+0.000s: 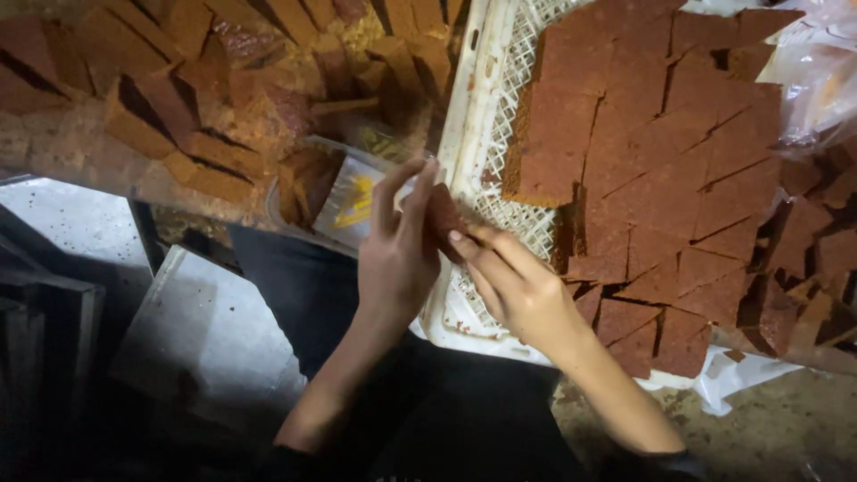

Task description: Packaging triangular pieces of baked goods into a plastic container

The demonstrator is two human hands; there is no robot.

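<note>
Hard to make out: contents of the clear packet beneath the left hand, blurred and half covered. Cut off by the frame: white lattice crate, filled with brown diamond-cut slabs. Pinched between both hands: one brown piece, over the crate's near rim. Right hand closed on it with fingertips; left fingers extended, pressing alongside. More cut pieces heaped left.

Single view, head-worn camera: looks steeply down from above the person's lap, at close range. White lattice crate of brown slabs fills 12 to 3 o'clock; both forearms enter from 6 o'clock. No second view to overlap.
</note>
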